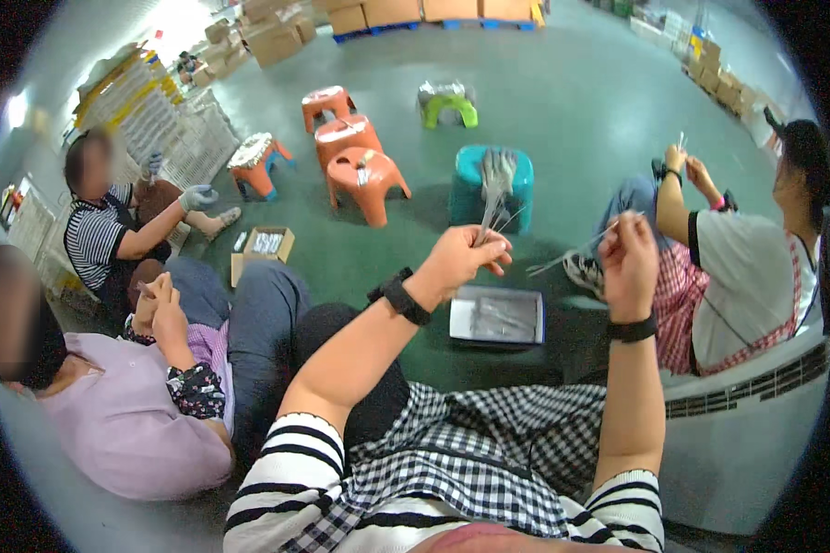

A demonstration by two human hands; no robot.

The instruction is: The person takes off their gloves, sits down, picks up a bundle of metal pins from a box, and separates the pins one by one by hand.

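Orange stools (355, 157), a teal stool (466, 189), stacked cardboard boxes (277, 37) on green floor (572, 101)

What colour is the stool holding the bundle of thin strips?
Teal stool, clearest in the head view.

orange stools (355, 157): 4 | green stool (448, 106): 1 | teal stool (491, 189): 1 | co-workers (111, 230): 3 | small box (262, 244): 1 | tray (496, 316): 1
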